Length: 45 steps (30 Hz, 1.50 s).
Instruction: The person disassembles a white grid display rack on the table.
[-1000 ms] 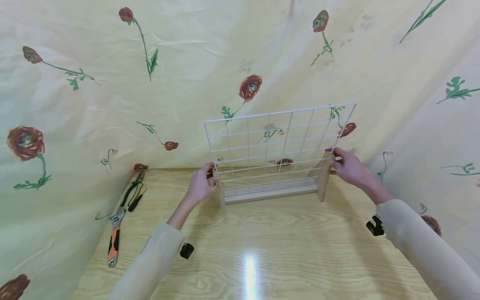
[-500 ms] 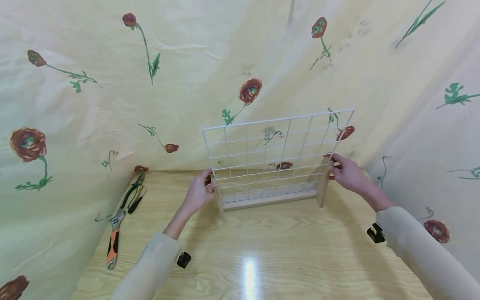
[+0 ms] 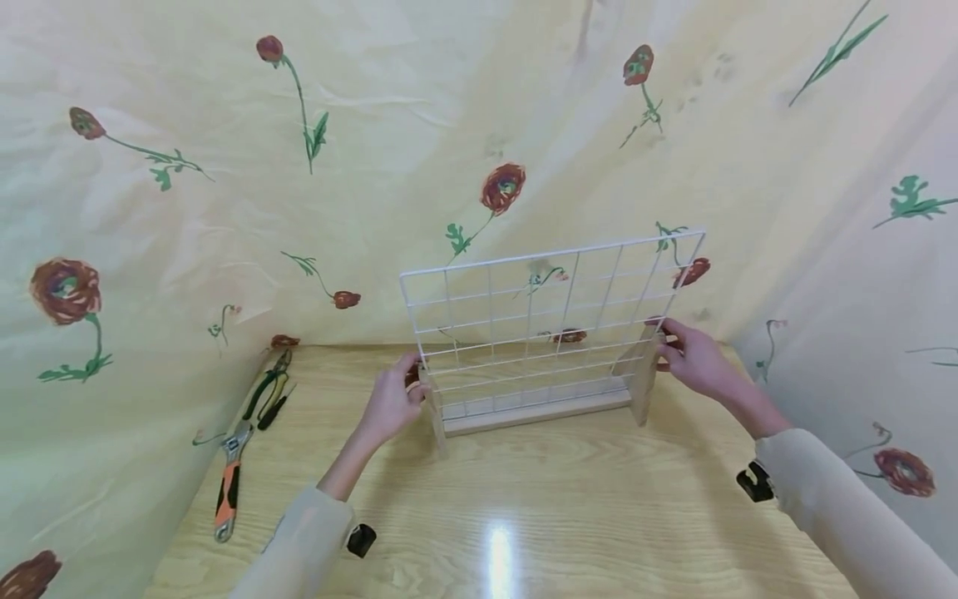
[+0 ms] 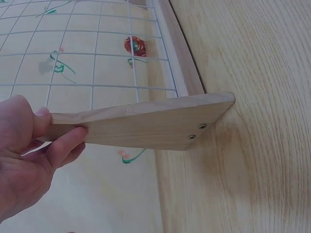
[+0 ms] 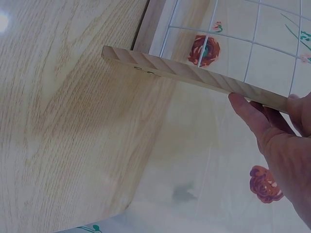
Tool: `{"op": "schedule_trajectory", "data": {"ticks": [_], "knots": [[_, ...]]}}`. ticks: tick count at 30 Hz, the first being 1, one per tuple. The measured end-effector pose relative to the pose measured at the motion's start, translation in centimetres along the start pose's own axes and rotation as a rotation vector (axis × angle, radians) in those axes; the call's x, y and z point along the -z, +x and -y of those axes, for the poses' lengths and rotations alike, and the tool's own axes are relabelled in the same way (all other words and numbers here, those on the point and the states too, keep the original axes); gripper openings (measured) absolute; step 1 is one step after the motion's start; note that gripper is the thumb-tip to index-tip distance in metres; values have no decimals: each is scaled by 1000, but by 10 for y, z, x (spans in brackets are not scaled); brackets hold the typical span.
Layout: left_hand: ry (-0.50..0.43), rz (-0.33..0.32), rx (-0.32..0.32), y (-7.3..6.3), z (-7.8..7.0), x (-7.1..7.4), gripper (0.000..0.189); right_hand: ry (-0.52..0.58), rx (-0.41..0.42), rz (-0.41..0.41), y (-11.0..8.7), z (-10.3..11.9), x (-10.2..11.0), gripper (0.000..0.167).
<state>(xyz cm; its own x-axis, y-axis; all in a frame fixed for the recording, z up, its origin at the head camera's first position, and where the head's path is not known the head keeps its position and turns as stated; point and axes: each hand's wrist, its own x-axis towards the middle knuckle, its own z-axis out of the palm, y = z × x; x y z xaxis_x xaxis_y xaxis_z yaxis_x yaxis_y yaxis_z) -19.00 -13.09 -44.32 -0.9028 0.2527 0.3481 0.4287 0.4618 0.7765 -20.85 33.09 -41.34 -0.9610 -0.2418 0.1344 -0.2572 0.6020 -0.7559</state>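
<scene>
The rack (image 3: pixel 537 413) stands on the worktop (image 3: pixel 569 499). My left hand (image 3: pixel 391 403) pinches its left wood side (image 4: pixel 141 125), and my right hand (image 3: pixel 699 362) pinches its right wood side (image 5: pixel 194 74). The wrench (image 3: pixel 229 482) lies off to the left, near the pliers (image 3: pixel 279 371).

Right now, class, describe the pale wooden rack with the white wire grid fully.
The pale wooden rack with a white wire grid is held upright at the light wood-grain table; whether it rests there is unclear. A low wooden crosspiece joins its flat left board and right board; the grid's thin bars look metal and rise above them. Two round metal fasteners show on the left board's outer face. The left hand grips one board, the right hand the other.
</scene>
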Motion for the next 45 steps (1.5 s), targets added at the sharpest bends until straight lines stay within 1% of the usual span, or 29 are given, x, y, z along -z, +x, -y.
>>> {"op": "schedule_trajectory", "data": {"ticks": [4,7,12,19,22,28,31,36,39,45], "knots": [[3,1,-18,-3,-1,2,39,0,12,-3,-1,-1,-1,34],[-5,3,-8,-5,-2,3,39,6,27,-4,-1,-1,-2,34],[-25,2,19,-11,-3,4,40,36,29,6,-2,-2,-5,33],[-2,-11,-17,-20,-4,6,40,78,32,17,-5,-1,-6,36],[20,-21,-20,-23,-3,6,40,84,37,20,-6,-1,-6,37],[4,-23,1,-28,-5,6,41,82,61,29,-8,-3,-5,38],[9,-28,5,-30,-7,7,42,88,81,35,-8,-3,-5,38],[39,-51,-11,-30,-7,6,43,117,110,31,-9,-6,-4,40],[39,-59,-16,-31,-7,5,43,130,120,24,-10,-7,-4,40],[40,-59,13,-34,-10,5,43,113,124,11,-11,-6,-5,41]]}}
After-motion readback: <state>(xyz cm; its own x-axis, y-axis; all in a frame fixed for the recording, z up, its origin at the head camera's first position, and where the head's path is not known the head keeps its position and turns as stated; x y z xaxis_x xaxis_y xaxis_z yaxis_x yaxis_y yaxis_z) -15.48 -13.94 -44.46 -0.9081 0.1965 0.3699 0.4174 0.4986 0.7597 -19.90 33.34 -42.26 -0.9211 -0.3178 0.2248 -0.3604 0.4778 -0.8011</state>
